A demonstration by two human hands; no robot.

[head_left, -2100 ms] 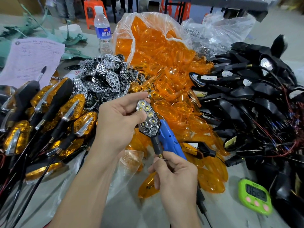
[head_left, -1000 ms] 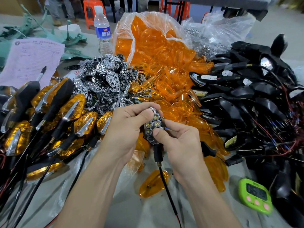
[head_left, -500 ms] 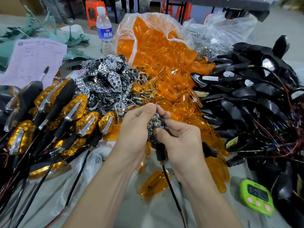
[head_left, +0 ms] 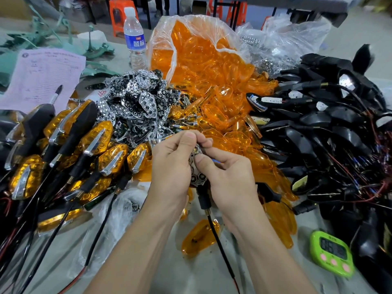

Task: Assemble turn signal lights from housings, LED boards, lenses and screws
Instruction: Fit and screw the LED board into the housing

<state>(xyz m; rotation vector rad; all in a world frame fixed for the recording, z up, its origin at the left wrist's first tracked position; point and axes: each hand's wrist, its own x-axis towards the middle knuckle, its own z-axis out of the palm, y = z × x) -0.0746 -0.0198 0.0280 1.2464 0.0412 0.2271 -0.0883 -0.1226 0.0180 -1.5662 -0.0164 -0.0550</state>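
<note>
Above the middle of the table (head_left: 191, 272), a half-built light (head_left: 196, 177) with its chrome face up is held by both hands. The left hand (head_left: 170, 166) pinches its top. The right hand (head_left: 230, 179) grips its side, thumb on the face, perhaps seating a small part. Its cable (head_left: 214, 230) hangs down. Orange lenses (head_left: 212, 81) are piled behind, with black housings (head_left: 318, 134) to the right and finished lights (head_left: 106, 145) to the left.

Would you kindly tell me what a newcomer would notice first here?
The heap of orange lenses spilling from a clear bag at top centre stands out most, with black housings piled on the right and finished lights lined up on the left. In the middle, the left hand and right hand both pinch a half-built light, its cable hanging towards the viewer.
</note>
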